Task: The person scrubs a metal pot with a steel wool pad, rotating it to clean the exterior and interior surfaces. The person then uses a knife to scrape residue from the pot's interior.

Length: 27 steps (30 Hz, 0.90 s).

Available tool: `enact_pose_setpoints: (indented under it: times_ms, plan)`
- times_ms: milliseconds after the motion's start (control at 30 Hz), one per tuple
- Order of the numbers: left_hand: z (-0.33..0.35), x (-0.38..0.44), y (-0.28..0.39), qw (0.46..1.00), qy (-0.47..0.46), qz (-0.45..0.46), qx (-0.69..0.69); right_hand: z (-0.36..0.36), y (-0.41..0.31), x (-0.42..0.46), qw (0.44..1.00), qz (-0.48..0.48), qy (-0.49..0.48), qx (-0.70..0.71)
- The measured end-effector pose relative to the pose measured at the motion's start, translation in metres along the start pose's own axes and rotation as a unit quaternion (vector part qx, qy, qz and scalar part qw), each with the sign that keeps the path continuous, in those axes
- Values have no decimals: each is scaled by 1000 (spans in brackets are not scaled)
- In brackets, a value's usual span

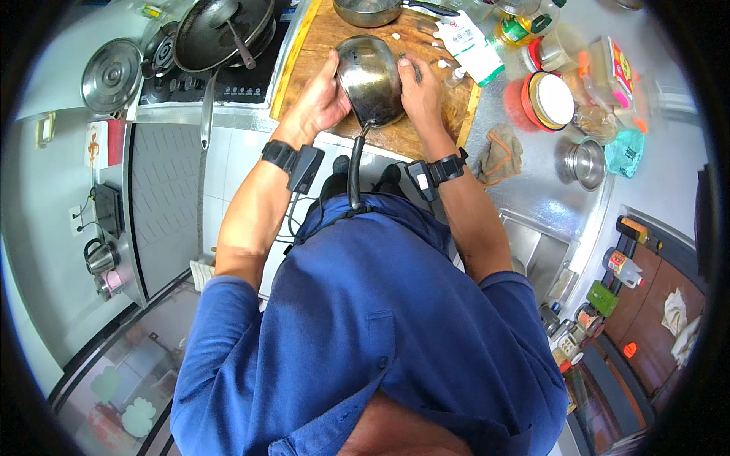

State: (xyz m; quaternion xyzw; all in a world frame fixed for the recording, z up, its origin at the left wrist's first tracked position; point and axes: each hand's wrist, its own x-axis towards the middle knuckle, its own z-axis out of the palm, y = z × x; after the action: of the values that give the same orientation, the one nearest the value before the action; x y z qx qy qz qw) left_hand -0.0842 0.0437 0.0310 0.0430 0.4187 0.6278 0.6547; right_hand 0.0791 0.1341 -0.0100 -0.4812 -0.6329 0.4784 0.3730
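A small metal saucepan (370, 77) with a worn, browned surface is tilted over a wooden board (308, 62), its dark handle (356, 171) pointing down towards my waist. My left hand (328, 94) holds the pan's left side, palm against the metal and thumb at the rim. On the other side my right hand (419, 85) grips the pan's edge, with something small and dark by its fingers that I cannot make out. Behind the saucepan, a second metal pan (368, 12) with a black handle rests at the board's far edge. Several small white pieces (442, 64) lie on the board.
At the left, a wok (194, 45) with a ladle stands on the black cooktop (239, 85), beside a metal lid (112, 75). A white-and-green packet (465, 43), an oil bottle (516, 28), lidded containers (553, 98), a brown cloth (502, 154) and a steel bowl (587, 164) occupy the right counter.
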Motion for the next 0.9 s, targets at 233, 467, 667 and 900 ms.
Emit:
enact_pose_setpoints:
  times_ms: [233, 467, 667, 900]
  plan:
    - [-54, -11, -21, 982, -178, -8, 55, -3, -22, -28, 957, -280, 11, -75]
    - [-65, -17, -39, 954, -103, 71, 274, 11, -39, -29, 966, -205, 24, -158]
    - [-50, -8, -19, 982, -121, 12, 146, 16, -49, -32, 915, -325, 5, -237]
    - [-89, -18, -15, 900, -399, -40, -169, 25, -57, -45, 952, -148, 32, -266]
